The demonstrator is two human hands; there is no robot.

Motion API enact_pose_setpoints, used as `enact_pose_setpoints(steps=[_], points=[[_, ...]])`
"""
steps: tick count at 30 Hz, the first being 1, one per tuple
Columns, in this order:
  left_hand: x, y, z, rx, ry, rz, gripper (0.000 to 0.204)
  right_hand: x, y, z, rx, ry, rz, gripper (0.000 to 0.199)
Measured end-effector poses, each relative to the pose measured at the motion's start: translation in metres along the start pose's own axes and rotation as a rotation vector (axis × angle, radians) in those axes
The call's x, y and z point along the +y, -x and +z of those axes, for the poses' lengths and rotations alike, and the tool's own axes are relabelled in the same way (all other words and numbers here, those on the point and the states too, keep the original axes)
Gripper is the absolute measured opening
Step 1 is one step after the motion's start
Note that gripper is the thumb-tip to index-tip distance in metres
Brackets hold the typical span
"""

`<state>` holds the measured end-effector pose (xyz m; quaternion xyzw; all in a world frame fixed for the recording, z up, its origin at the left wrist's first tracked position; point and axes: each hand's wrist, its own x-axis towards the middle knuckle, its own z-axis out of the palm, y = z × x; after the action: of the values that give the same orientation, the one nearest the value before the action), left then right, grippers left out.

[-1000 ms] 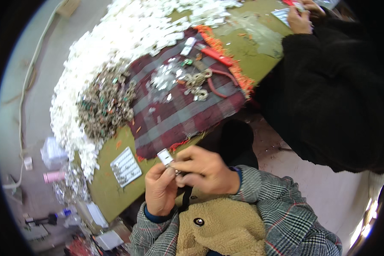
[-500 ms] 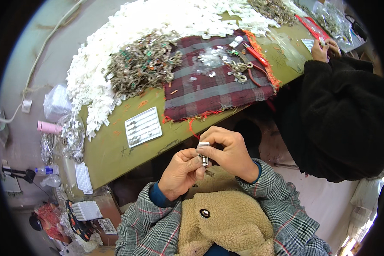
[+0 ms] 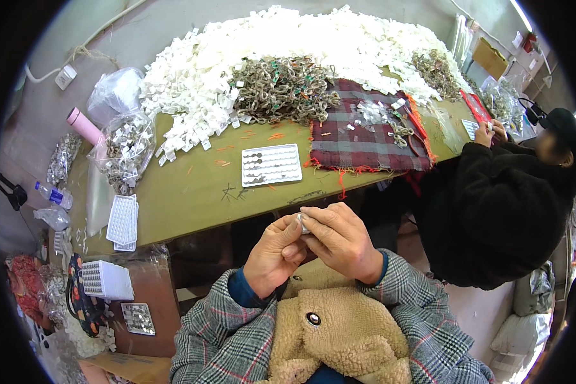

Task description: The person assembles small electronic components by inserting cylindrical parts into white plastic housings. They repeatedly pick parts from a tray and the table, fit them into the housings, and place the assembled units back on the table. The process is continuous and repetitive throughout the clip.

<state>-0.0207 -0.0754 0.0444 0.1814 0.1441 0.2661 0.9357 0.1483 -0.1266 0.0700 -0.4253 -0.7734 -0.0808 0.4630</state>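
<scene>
My left hand (image 3: 272, 255) and my right hand (image 3: 347, 242) meet in front of my chest, just off the table's near edge. Between their fingertips they pinch a small white plastic piece (image 3: 303, 224). Most of it is hidden behind the fingers, and the metal part on it cannot be made out now. Beyond my hands, a white tray (image 3: 296, 174) with rows of small metal pieces lies on the green table (image 3: 192, 211).
A dark checked cloth (image 3: 339, 150) bears red-handled pliers (image 3: 418, 125) and clear bits. Behind lie a metal chain heap (image 3: 281, 89) and a white plastic pile (image 3: 198, 77). Bagged parts (image 3: 127, 150) and stacked trays (image 3: 123, 221) stand left. A co-worker in black (image 3: 493, 211) sits right.
My view has swung, bringing more of the table and room into sight. My fingers have closed further over the white piece, covering the metal part that showed before.
</scene>
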Motion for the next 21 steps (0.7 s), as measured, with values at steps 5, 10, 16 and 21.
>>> enact_pose_setpoints(steps=[5, 10, 16, 21], points=[[0.012, 0.009, -0.011, -0.014, -0.003, -0.099, 0.019, 0.0, -0.002, 0.01, -0.024, 0.059, -0.153, 0.034], [0.022, 0.01, -0.021, 0.029, 0.104, -0.075, 0.017, 0.008, -0.002, 0.018, -0.079, -0.114, -0.074, 0.04], [0.029, -0.006, -0.036, -0.054, -0.039, -0.024, 0.021, 0.105, 0.007, -0.002, 0.22, 0.08, 0.723, 0.005], [0.029, -0.035, -0.039, 0.007, -0.103, -0.092, 0.027, 0.18, 0.018, -0.006, 0.059, 0.26, 0.642, 0.012]])
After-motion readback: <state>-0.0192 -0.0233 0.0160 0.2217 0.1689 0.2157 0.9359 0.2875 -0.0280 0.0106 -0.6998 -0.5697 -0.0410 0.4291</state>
